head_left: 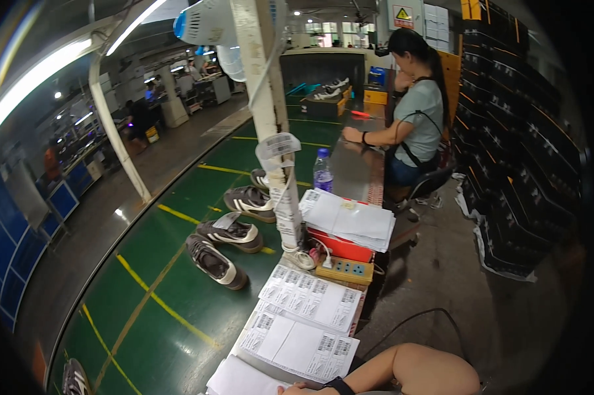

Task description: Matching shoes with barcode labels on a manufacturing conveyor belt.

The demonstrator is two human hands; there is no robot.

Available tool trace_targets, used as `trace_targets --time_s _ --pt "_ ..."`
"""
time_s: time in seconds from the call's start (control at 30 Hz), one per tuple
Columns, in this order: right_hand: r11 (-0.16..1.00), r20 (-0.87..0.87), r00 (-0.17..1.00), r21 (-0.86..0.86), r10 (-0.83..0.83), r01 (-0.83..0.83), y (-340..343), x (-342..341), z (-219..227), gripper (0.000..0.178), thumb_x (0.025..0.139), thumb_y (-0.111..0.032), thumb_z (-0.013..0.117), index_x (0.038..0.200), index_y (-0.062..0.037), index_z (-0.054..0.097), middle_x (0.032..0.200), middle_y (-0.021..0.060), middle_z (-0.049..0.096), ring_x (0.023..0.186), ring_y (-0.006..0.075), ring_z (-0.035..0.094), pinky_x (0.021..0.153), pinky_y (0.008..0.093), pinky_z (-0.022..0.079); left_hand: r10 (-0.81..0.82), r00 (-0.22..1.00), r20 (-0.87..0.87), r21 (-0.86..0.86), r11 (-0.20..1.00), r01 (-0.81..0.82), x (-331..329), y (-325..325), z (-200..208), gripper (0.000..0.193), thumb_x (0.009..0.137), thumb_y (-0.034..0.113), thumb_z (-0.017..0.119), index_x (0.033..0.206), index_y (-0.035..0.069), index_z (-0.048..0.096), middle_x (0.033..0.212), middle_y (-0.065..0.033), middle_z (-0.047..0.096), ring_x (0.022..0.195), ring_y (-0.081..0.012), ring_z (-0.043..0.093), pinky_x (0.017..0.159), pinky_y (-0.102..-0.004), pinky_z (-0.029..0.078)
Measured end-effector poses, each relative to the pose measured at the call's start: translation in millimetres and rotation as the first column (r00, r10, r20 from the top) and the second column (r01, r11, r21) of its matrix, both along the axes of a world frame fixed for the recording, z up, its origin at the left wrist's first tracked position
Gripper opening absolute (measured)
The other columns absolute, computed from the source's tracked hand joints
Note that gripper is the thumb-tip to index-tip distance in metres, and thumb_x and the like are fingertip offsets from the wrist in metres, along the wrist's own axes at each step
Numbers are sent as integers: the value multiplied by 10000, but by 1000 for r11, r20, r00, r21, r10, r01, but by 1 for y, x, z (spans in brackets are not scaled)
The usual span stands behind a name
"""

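Note:
My right hand (297, 390) is cut off by the lower edge. Its visible part rests at the edge of a blank white sheet (247, 378), and most of its fingers are hidden. A dark band circles that wrist. My left hand is out of sight. Beyond the blank sheet lie sheets of barcode labels (297, 342), partly peeled, and another label sheet (313, 299) overlaps them farther off. On the green conveyor belt to the left sit a brown sneaker with white stripes (215, 263) and a second one (230, 232) with a paper slip on it.
More sneakers (251, 201) stand behind the white post (261, 72). Near its base are a yellow power strip (344, 270), a red box (340, 243) under papers (350, 217), and a bottle (323, 171). A co-worker (415, 108) sits farther along; black boxes (521, 151) are stacked right.

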State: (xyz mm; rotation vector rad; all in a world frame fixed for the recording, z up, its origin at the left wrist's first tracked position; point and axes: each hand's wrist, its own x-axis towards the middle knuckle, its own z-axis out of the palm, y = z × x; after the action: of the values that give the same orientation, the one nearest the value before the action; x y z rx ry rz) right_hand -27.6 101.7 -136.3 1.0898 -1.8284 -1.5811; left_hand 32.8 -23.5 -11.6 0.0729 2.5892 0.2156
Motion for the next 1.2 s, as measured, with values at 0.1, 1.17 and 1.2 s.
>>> trace_targets --time_s 0.1,1.17,1.2 --pt "835 798 473 -511 373 204 21 -23 44 192 686 -228 642 683 -52 718 606 128 661 554 269 660 423 448 525 -88 989 -116 -87 993 78 10 3 -40 1012 692 382 824 1404 -129 320 1499 -336 254 1418 -475 217 1141 -516 268" --pt "779 826 -14 -525 564 343 51 -56 117 117 692 -257 688 669 -146 716 612 81 667 565 250 665 446 484 522 -26 927 -374 47 998 47 -35 29 -5 291 654 324 765 636 50 668 653 -184 647 630 -368 644 585 -466 494" --pt "779 827 -14 -524 562 344 51 -54 116 117 692 -257 688 669 -146 716 612 81 667 565 250 665 446 484 522 -41 917 -397 27 998 56 -37 28 -7 287 661 331 755 629 63 659 656 -176 651 628 -360 647 581 -464 496"
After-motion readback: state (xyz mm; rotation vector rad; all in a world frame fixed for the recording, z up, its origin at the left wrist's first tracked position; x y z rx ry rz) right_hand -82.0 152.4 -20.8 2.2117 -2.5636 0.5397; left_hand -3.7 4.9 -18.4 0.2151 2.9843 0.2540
